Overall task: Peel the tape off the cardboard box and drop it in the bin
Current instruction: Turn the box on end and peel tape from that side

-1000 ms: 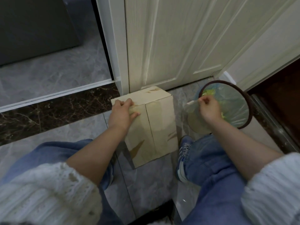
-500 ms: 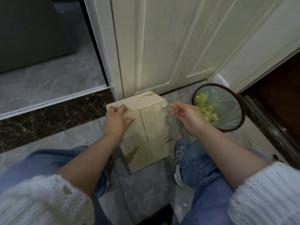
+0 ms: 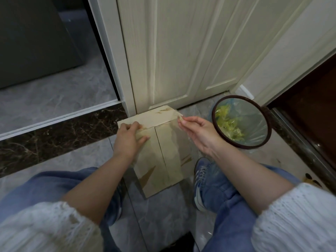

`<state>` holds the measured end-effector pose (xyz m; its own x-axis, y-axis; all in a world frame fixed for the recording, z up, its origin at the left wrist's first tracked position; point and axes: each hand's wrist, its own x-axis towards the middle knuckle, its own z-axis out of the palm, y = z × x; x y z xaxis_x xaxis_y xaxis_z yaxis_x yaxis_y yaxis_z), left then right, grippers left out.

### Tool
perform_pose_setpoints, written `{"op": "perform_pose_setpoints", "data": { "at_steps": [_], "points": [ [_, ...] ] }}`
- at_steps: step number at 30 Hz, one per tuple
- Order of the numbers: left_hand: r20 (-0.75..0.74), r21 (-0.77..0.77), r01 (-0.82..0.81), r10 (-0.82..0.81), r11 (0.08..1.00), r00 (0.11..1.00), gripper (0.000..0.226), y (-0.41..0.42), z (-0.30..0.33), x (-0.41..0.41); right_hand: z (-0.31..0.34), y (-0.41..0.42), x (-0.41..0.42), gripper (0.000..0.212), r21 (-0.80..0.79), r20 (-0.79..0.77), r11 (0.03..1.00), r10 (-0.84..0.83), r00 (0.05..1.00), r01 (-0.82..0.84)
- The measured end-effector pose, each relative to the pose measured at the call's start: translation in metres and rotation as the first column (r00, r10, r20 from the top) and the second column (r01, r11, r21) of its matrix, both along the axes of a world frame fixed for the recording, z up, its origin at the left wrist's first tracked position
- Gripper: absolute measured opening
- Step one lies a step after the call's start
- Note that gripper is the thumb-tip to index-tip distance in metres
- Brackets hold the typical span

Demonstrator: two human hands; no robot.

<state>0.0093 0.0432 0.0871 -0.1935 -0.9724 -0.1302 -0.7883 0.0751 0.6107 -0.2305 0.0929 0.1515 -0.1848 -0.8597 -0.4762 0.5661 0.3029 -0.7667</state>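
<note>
left hand (image 3: 129,138): fingers flat, pressing box (image 3: 163,153), frame centre
right hand (image 3: 198,132): pinching tape (image 3: 180,117) at box's upper-right corner
bin (image 3: 265,122): right, near box

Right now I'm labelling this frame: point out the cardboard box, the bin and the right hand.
cardboard box (image 3: 171,157): head view, front face.
bin (image 3: 268,131): head view, dark rim.
right hand (image 3: 200,131): head view, its middle.

Location: a home interior, at a doorway. Indicators: a cream panelled door (image 3: 181,51) at far centre, grey marble-pattern floor tiles (image 3: 54,160) with a dark stone threshold strip (image 3: 54,135), and a lined waste bin (image 3: 241,122) at right.
</note>
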Motion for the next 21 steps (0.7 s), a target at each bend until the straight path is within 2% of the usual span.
{"op": "perform_pose_setpoints", "data": {
  "at_steps": [5, 8, 13, 16, 21],
  "points": [
    [0.01, 0.014, 0.004, -0.004, 1.0, 1.0, 0.046, 0.001, 0.005, -0.002, 0.007, 0.004, -0.006, 0.039, 0.08, -0.214, 0.994, 0.095, 0.972, -0.08],
    [0.009, 0.03, 0.005, -0.006, 1.0, 1.0, 0.046, 0.003, 0.007, -0.002, 0.008, 0.004, -0.009, 0.039, 0.111, -0.299, 0.989, 0.125, 0.946, -0.096],
    [0.007, 0.032, 0.003, -0.003, 0.999, 1.0, 0.046, 0.004, 0.009, -0.003, 0.004, 0.002, -0.009, 0.038, 0.041, -0.255, 0.998, 0.058, 0.965, -0.049],
    [0.013, 0.026, 0.008, -0.008, 1.0, 1.0, 0.046, 0.006, 0.008, -0.002, 0.001, 0.002, -0.008, 0.034, 0.023, -0.142, 0.999, 0.038, 0.989, -0.035],
    [0.016, 0.02, 0.009, -0.01, 1.0, 1.0, 0.046, 0.006, 0.009, -0.001, -0.002, 0.0, -0.006, 0.022, 0.069, -0.091, 0.996, 0.067, 0.994, -0.061]
  ]
}}
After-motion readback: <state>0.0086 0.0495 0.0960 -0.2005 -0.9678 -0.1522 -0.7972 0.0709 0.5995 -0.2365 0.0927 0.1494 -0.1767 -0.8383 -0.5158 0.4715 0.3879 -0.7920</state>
